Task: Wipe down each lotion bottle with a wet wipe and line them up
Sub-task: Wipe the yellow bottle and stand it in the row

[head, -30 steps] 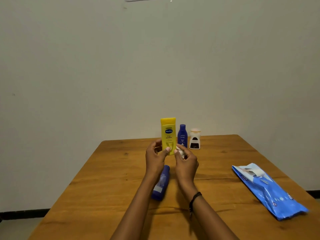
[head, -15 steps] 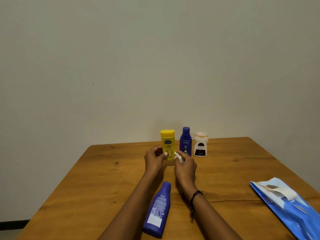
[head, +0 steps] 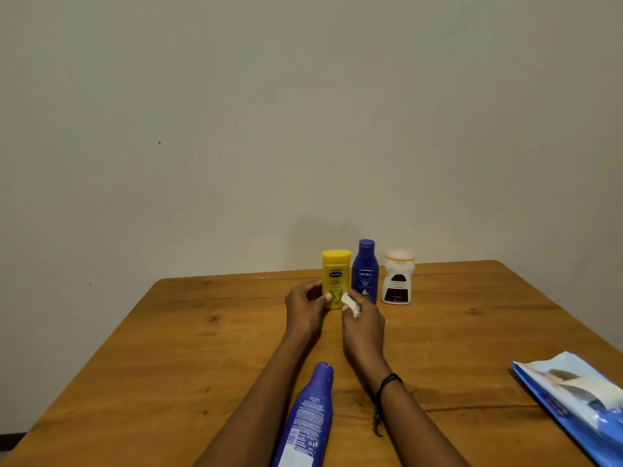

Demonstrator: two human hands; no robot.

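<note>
A yellow lotion bottle (head: 335,271) stands upright near the table's far edge, at the left end of a row with a small blue Nivea bottle (head: 365,274) and a white bottle with a dark label (head: 397,281). My left hand (head: 305,308) holds the yellow bottle's lower left side, thumb on its front. My right hand (head: 365,323) pinches a crumpled white wet wipe (head: 350,304) just right of the yellow bottle's base. A larger blue bottle (head: 306,419) lies on its side between my forearms, cap pointing away.
The wooden table (head: 168,348) ends at a plain wall right behind the row. A blue wet wipe pack (head: 580,399) lies at the right front edge, partly cut off by the frame.
The yellow bottle came down from in front of the row and now stands on the table left of the small blue bottle. Both hands moved forward with it.
</note>
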